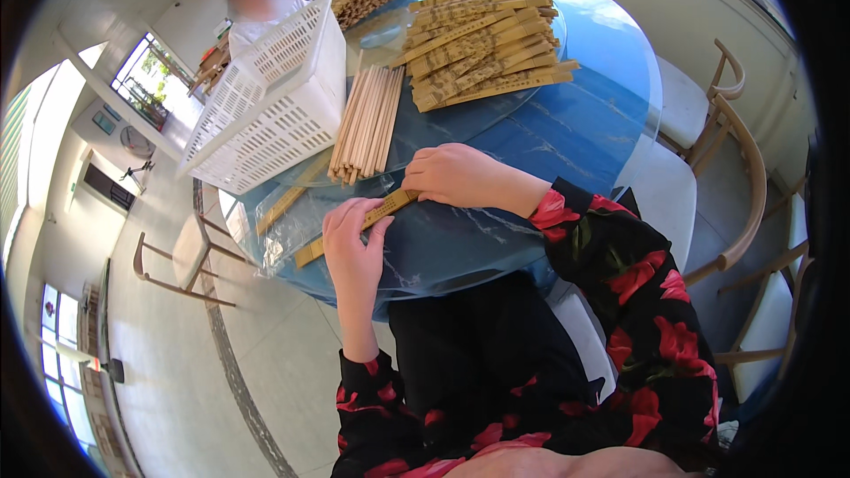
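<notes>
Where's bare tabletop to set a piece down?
Free: the blue table right of the right hand, below the sleeve pile; also the near edge under the left hand. Crowded: basket, loose chopsticks and plastic film fill the left side.

Left hand (354,243): forearm rising from lower edge, wrist straight, palm down, fingers curled forward, thumb and fingertips pinched closed. Right hand (456,175): forearm entering from right, bent across body, loose fist, knuckles up, fingertips tucked under. Hands near each other, right just above and beyond left, not touching. Both arms in floral sleeves.
</notes>
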Demonstrator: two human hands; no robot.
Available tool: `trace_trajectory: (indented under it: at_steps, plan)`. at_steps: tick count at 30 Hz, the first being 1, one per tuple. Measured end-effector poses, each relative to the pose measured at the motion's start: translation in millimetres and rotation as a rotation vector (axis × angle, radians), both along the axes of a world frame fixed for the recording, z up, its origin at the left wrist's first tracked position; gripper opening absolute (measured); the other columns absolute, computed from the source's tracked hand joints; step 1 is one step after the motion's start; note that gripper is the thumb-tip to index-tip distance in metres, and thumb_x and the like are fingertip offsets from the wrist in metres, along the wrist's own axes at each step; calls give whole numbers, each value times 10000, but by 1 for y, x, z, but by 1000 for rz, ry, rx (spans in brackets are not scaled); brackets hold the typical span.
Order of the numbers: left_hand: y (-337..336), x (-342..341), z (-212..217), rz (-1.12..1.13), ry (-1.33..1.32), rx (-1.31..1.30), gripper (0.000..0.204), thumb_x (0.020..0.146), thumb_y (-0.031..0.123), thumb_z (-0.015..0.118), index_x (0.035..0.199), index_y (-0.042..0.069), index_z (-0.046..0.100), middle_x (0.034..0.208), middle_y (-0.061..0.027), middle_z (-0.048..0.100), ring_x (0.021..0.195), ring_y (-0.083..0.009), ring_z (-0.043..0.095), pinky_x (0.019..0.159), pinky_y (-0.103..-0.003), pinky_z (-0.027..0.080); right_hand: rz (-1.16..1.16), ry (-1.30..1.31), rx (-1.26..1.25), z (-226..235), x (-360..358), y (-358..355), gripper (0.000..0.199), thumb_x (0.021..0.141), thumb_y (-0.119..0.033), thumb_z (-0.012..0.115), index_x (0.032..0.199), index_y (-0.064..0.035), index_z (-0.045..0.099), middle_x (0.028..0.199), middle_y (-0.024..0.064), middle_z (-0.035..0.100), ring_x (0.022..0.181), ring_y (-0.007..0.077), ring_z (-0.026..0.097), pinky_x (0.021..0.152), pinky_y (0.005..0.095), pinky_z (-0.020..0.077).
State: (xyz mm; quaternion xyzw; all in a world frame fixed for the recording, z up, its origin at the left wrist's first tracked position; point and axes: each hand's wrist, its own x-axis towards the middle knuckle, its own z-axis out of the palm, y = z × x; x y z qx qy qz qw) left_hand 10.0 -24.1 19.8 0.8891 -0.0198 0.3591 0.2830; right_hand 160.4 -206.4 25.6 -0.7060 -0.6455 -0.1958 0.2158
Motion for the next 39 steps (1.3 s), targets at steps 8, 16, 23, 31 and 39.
trace_trajectory:
  at_steps: [8, 16, 23, 31, 39]
  plan:
    - [15, 5, -3, 100, 102, 131, 217, 754, 74, 755, 961, 41, 699, 991, -106, 672, 959, -302, 603, 830, -382, 487, -11, 23, 7, -4, -2, 5, 93, 820, -141, 658, 902, -100, 645, 915, 28, 634, 955, 241, 603, 806, 367, 514]
    - [8, 10, -3, 92, 54, 150, 142, 809, 72, 696, 945, 30, 691, 974, -110, 672, 955, -322, 598, 860, -393, 474, -61, -1, 30, -7, -1, 2, 76, 823, -99, 607, 895, -95, 630, 881, 30, 630, 932, 236, 601, 806, 354, 512]
    - [6, 7, -4, 143, 26, 229, 122, 830, 39, 656, 946, 36, 693, 975, -109, 673, 954, -324, 593, 856, -399, 477, -137, -71, 27, -3, -5, 6, 60, 813, -109, 612, 872, -106, 604, 855, 19, 613, 903, 225, 597, 783, 350, 509]
    - [4, 2, -2, 279, -9, 324, 131, 831, 32, 645, 952, 37, 695, 998, -103, 644, 942, -319, 563, 857, -405, 459, -198, 9, 474, 22, -3, -12, 189, 826, -36, 664, 1007, -89, 644, 929, 46, 628, 821, 237, 614, 708, 352, 506]
    - [16, 3, -11, -548, -82, -1101, 289, 1044, 279, 456, 1205, 91, 605, 1128, -40, 591, 1014, -188, 540, 893, -365, 428, -274, 536, 638, 25, 3, -13, 118, 918, -99, 629, 1023, -46, 639, 834, 88, 624, 672, 231, 597, 624, 324, 469]
